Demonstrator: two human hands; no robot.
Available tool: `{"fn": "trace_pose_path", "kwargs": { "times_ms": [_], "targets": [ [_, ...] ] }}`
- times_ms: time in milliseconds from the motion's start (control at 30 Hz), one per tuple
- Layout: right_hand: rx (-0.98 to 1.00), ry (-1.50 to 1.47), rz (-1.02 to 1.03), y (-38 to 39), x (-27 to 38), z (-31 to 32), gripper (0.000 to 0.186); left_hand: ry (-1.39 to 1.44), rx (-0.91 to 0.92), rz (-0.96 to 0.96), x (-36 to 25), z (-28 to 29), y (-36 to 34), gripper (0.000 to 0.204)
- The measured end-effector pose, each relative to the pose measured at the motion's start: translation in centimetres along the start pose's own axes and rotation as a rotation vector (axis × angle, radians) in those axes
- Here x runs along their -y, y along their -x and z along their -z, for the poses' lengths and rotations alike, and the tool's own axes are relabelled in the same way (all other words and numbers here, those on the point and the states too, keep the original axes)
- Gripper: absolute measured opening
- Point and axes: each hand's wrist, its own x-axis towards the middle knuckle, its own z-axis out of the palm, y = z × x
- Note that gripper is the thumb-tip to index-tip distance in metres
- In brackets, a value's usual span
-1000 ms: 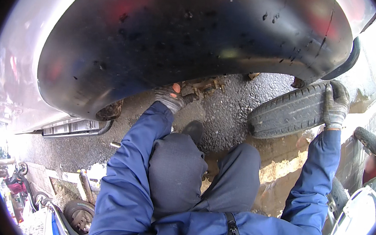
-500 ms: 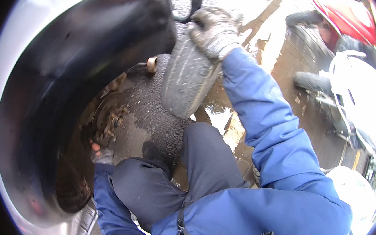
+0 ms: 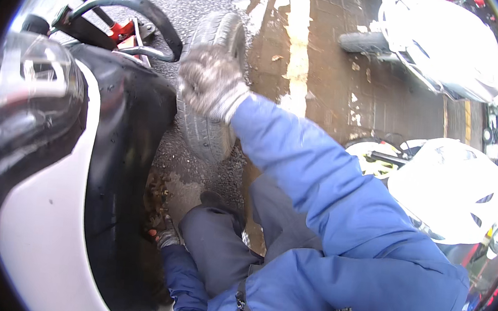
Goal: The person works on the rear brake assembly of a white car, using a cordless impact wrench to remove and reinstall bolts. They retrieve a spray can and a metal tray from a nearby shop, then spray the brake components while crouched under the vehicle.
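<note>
My right hand (image 3: pixel 211 82), in a dirty grey knit glove, is closed, fingers curled, at the left side of a worn car tyre (image 3: pixel 206 134). The tyre stands upright on the wet asphalt; the hand covers part of it, and I cannot make out what the fingers hold, if anything. Low beside the black wheel arch (image 3: pixel 121 162) is my left hand (image 3: pixel 168 235), gloved with orange fingertips. Its fingers look curled next to the rusty wheel hub parts (image 3: pixel 160 192). What it holds is too small and shaded to name.
The car's white fender (image 3: pixel 48 215) and headlight (image 3: pixel 39 84) fill the left side. Beyond them is a red jack (image 3: pixel 132 37), near a curved dark bar (image 3: pixel 138 5). White scooters (image 3: pixel 442 45) stand to the right on wet paving. A painted white line (image 3: pixel 297 53) crosses the ground.
My view has shifted, bringing the headlight and jack in. My right hand has left the tyre's top edge and come to its left side. The left hand stays low by the hub.
</note>
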Motion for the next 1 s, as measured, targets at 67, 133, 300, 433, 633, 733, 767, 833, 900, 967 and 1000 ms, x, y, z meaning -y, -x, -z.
{"fn": "trace_pose_path", "kwargs": {
  "times_ms": [67, 133, 300, 433, 633, 733, 767, 833, 900, 967, 1000],
  "targets": [
    [0.120, -0.243, -0.151, 2.1, 2.7, 1.7, 0.017, -0.019, 0.059, 0.030, -1.2, 1.6, 1.1, 0.080],
    [0.380, -0.360, -0.320, 4.7, 5.2, 3.4, 0.010, -0.034, 0.090, 0.104, -3.8, 3.3, 2.3, 0.084],
    [0.896, -0.412, -0.699, 10.4, 9.6, 10.6, 0.025, -0.163, 0.065, -0.050, -13.9, 8.7, 8.6, 0.073],
    [1.170, -0.343, -0.883, 10.3, 9.9, 19.5, 0.032, 0.121, 0.161, -0.446, -23.0, 14.1, 15.7, 0.058],
    [1.024, -0.090, -1.344, 9.6, 8.1, 35.3, 0.038, 0.236, 0.254, -0.832, -32.4, 22.4, 19.4, 0.052],
    [0.984, 0.065, -1.560, 12.0, 7.5, 41.6, 0.040, 0.286, 0.403, -0.664, -36.5, 25.6, 18.5, 0.052],
    [0.834, 0.054, -1.512, 13.4, 7.7, 43.2, 0.039, 0.210, 0.296, -0.779, -37.6, 26.8, 18.0, 0.052],
    [0.843, 0.043, -1.472, 16.9, 7.4, 45.6, 0.034, 0.122, 0.327, -0.742, -40.0, 28.6, 16.9, 0.054],
    [0.716, -0.072, -1.595, 20.1, 6.3, 45.1, 0.034, 0.007, 0.345, -0.700, -43.0, 29.6, 15.2, 0.058],
    [0.897, -0.176, -1.793, 22.0, 3.9, 45.2, 0.051, -0.096, 0.267, -0.753, -45.8, 30.6, 13.2, 0.063],
    [1.381, -0.130, -1.441, 21.9, 1.5, 44.6, 0.051, -0.132, 0.272, -0.684, -47.2, 30.9, 12.2, 0.063]
  ]
}}
